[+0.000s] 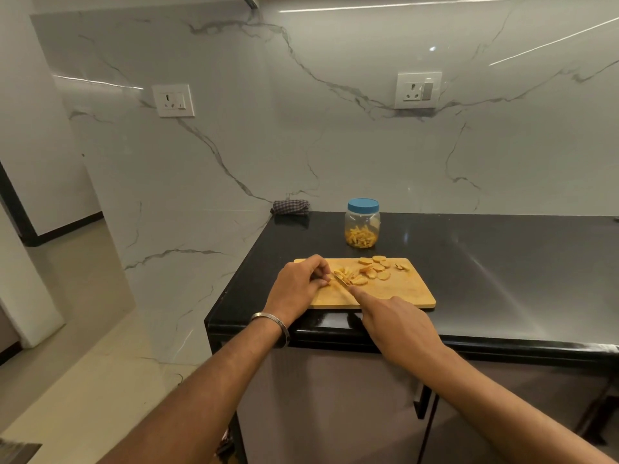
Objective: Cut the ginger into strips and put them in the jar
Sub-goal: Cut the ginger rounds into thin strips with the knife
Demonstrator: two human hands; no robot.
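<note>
A: Status?
B: Left hand [298, 284] fingers pinch ginger [338, 275] on cutting board [395, 293]. Right hand [398, 324] grips knife [341, 280], forefinger along the spine, blade on the ginger.
A: Rest of it?
B: Ginger slices [375, 267] at the board's far edge. Jar [362, 223] behind the board on the counter [502, 262], blue lid on, strips inside.

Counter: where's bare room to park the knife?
Bare counter right of the cutting board and jar; a smaller patch between the jar and folded cloth. Crowded: the board's far-left part, with ginger, knife, both hands.
</note>
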